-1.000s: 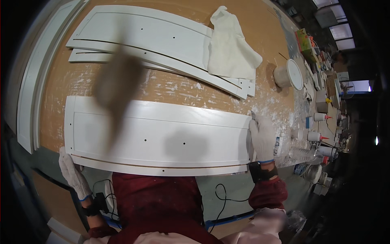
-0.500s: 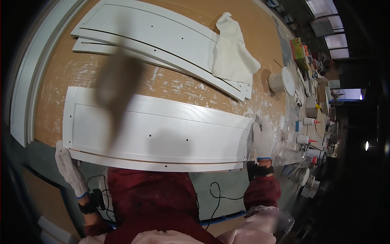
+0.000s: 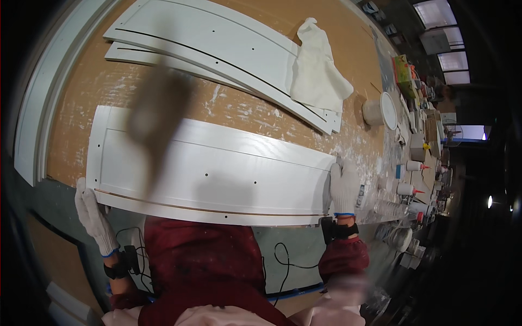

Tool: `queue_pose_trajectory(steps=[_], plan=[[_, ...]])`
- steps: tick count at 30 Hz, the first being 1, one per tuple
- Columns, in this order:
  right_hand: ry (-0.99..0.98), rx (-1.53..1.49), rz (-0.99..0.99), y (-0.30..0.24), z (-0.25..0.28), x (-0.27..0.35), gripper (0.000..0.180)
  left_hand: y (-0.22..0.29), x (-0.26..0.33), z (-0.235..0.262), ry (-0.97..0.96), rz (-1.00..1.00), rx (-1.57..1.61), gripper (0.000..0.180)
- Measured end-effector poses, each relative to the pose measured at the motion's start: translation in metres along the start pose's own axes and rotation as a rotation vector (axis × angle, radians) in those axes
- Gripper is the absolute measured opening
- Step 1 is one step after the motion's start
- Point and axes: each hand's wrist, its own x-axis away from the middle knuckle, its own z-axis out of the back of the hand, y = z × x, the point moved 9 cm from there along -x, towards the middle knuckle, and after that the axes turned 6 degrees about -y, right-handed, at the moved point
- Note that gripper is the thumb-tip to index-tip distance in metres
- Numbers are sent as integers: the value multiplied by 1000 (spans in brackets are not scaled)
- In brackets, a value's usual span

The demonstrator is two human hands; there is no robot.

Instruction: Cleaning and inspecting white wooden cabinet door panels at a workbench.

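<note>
I see a long white panel (image 3: 212,171) lying flat across the near part of the workbench (image 3: 244,111), its length running left to right, its near edge overhanging the bench edge just in front of my red-clad chest. My left hand (image 3: 93,216), in a white knit glove, grips the panel's near left corner, fingers wrapped against the end. My right hand (image 3: 343,187), gloved the same way, is pressed flat against the panel's right end, fingers pointing away from me. The two hands are well apart, one at each end of the board, both clamped on it.

The panel has a recessed middle field and a few small dark holes. A thin brown line runs along its near edge.

Farther away on the bench, two more white panels (image 3: 217,49) lie stacked at a slant, with a crumpled white cloth (image 3: 318,76) resting over their right end. To the right of the cloth stands a white round tub (image 3: 380,110). Along the far right edge, small bottles (image 3: 410,165) and other clutter crowd together. A blurred dark shape hangs over the left part of my view.
</note>
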Motion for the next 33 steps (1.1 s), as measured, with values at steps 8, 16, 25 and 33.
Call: queue_pose_trajectory(steps=[8,16,25,33], plan=[[33,1,60,4,0,-15,28,-2,-1,1,-49,-18,62,38],[-38,12,160,-94,-14,16,28,-16,-2,4,-24,-4,191,37],[-271,133,427,-298,-48,57,29,-39,8,7,-44,83,-101,40],[-331,149,877,-481,-77,111,14,-14,8,-6,-182,-130,107,38]])
